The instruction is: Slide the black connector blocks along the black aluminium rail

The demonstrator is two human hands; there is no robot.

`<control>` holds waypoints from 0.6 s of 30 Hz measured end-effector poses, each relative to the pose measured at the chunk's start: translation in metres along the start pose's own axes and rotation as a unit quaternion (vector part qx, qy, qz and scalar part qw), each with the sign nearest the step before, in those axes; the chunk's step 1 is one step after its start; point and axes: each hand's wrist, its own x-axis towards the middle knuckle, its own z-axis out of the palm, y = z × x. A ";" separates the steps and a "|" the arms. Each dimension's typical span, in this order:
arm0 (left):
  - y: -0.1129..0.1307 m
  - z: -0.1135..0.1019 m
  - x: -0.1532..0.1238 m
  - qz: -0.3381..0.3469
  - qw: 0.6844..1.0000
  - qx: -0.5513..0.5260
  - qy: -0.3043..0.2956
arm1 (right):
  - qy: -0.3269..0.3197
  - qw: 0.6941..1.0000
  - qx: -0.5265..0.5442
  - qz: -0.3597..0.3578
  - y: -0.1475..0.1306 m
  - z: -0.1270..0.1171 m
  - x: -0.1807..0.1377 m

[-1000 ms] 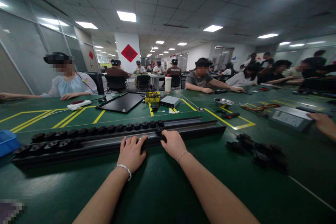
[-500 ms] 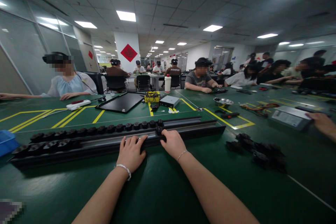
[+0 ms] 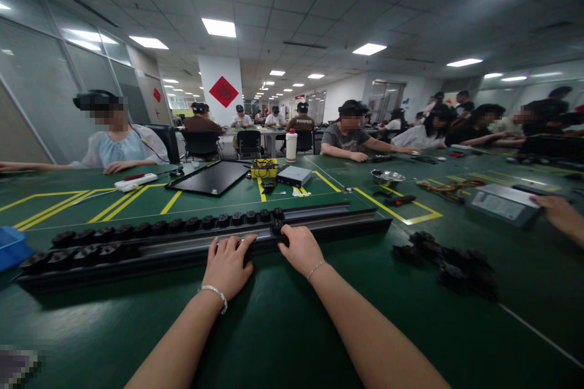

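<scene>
A long black rail lies across the green table in front of me, with several small black parts seated in a row along its left half. My left hand rests on the rail's near edge, fingers stretched over it. My right hand is just to its right, fingers curled onto a black part at the end of the row. Both wrists wear thin bracelets.
A heap of loose black parts lies to the right. A blue bin is at the left edge. Beyond the rail are a black tray, a grey box and a metal bowl. Another person's hand touches a grey device.
</scene>
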 end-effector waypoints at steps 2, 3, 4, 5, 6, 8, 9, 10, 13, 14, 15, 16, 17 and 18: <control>0.000 -0.001 0.000 -0.003 1.000 -0.001 -0.005 | -0.005 1.000 -0.003 0.003 -0.001 -0.001 0.000; 0.000 -0.001 0.000 -0.005 1.000 -0.002 -0.007 | -0.007 1.000 -0.005 0.004 -0.001 -0.001 0.000; 0.000 -0.001 0.000 -0.006 1.000 -0.002 -0.010 | -0.009 1.000 -0.007 0.005 -0.001 -0.002 -0.001; 0.001 -0.001 0.000 -0.006 1.000 -0.002 -0.012 | -0.009 1.000 -0.010 0.005 -0.001 -0.002 -0.001; 0.001 -0.001 0.000 -0.005 1.000 -0.002 -0.011 | -0.008 1.000 -0.011 0.004 -0.001 -0.002 -0.001; 0.001 -0.001 0.000 -0.002 1.000 -0.003 -0.008 | -0.008 1.000 -0.012 0.001 -0.001 -0.002 -0.001; 0.001 -0.001 0.000 -0.001 1.000 -0.003 -0.008 | -0.009 1.000 -0.011 0.001 0.000 -0.002 -0.001; 0.001 -0.001 0.000 -0.001 1.000 -0.002 -0.008 | -0.011 1.000 -0.011 0.001 0.000 -0.002 -0.001; 0.001 -0.001 0.000 -0.007 1.000 -0.001 -0.012 | -0.017 1.000 -0.010 0.002 0.001 -0.001 -0.001; 0.001 -0.001 0.000 -0.007 1.000 0.000 -0.013 | -0.017 1.000 -0.010 0.001 0.001 -0.001 -0.001; 0.001 -0.001 0.000 -0.008 1.000 0.000 -0.014 | -0.017 1.000 -0.010 0.000 0.001 -0.001 -0.001; 0.001 -0.001 0.000 -0.007 1.000 -0.001 -0.015 | -0.015 1.000 -0.011 -0.001 0.001 -0.001 -0.001; 0.001 -0.001 0.000 -0.007 1.000 -0.001 -0.014 | -0.013 1.000 -0.012 -0.002 0.001 -0.001 -0.001; 0.001 0.000 0.000 -0.005 1.000 -0.001 -0.012 | -0.010 1.000 -0.014 -0.003 0.001 -0.001 -0.001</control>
